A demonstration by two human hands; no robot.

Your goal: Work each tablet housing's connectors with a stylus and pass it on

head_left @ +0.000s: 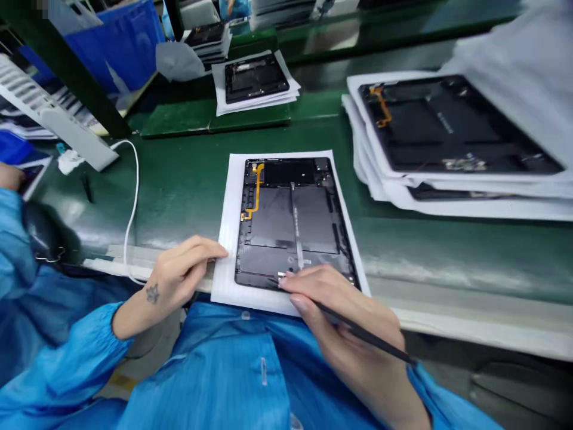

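A tablet housing (268,233), dark and flat with its inside facing up, lies on a white foam sheet (224,272) at the table's front edge. An orange flex cable (257,191) runs down its left side, and a grey ribbon (296,224) crosses its middle. My left hand (181,275) rests at the sheet's left edge, index finger stretched out, holding nothing. Black tweezers (371,337) are gripped in my right hand (344,322). Their tip reaches the housing's lower edge, near a small light part (282,278); my fingers partly hide that spot.
Stacked tablet housings between white sheets (371,185) stand at the right. Another housing (257,77) lies on sheets at the back. A white cable (136,203) hangs from a white device (76,137) at the left. Another person's blue sleeve (11,245) shows at the far left.
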